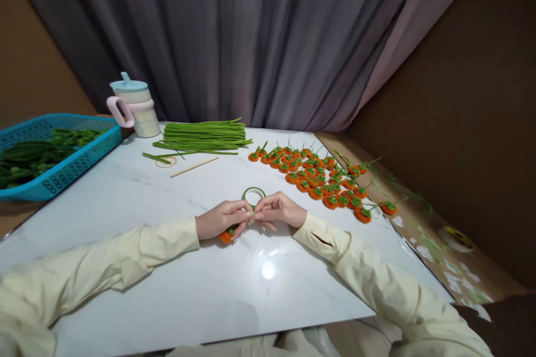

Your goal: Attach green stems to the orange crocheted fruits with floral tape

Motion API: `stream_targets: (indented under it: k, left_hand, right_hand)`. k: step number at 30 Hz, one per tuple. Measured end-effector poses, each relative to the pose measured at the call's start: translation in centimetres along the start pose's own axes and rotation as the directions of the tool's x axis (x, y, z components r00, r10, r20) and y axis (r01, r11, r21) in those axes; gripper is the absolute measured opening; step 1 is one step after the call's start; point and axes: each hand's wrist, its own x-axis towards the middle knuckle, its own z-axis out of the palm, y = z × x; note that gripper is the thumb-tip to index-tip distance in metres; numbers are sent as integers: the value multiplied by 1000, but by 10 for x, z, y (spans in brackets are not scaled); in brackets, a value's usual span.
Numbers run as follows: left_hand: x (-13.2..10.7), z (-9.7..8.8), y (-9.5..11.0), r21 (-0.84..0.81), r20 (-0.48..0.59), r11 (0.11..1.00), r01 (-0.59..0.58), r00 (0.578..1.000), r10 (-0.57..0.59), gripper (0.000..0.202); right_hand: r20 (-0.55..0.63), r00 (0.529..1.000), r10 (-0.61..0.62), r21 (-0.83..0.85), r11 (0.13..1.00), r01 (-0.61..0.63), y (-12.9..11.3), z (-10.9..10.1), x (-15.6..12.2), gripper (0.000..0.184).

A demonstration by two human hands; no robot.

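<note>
Items as I see them from the head view: left hand [221, 217] – curled, fingers closed over a small orange fuzzy piece with a green top [226, 236], which rests on the table just under that hand, near the middle of the front half. Right hand [280, 209] – fingers drawn together in a pinch, tips touching the left hand's fingertips; whatever sits between them is too small for me to tell. Both sleeves are pale cream. Roll of green tape [253, 195], lying flat just behind the meeting fingertips. White glossy marble-look table [167, 268]. Large group of like orange fuzzy pieces with green tops [318, 178], spread across the right far part, some with thin wire stems sticking up. Stack of long green fuzzy stems [205, 136], at the far middle. Thin wooden stick [194, 167], lying near the stack. Cream cup with pink handle and pale blue lid [134, 106], far left corner. Blue plastic lattice basket [75, 159] of green leaves, beside the left edge. Grey curtain [251, 39] behind.
</note>
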Motion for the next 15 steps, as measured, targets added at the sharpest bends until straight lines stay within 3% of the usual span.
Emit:
stream_targets:
  k: [15]
  left_hand:
    - [-3,-1,-1,220,-66,974,-62,995,78,37]
  right_hand:
    - [-10,1000,-13,-162,987,11,0,3,3,37]
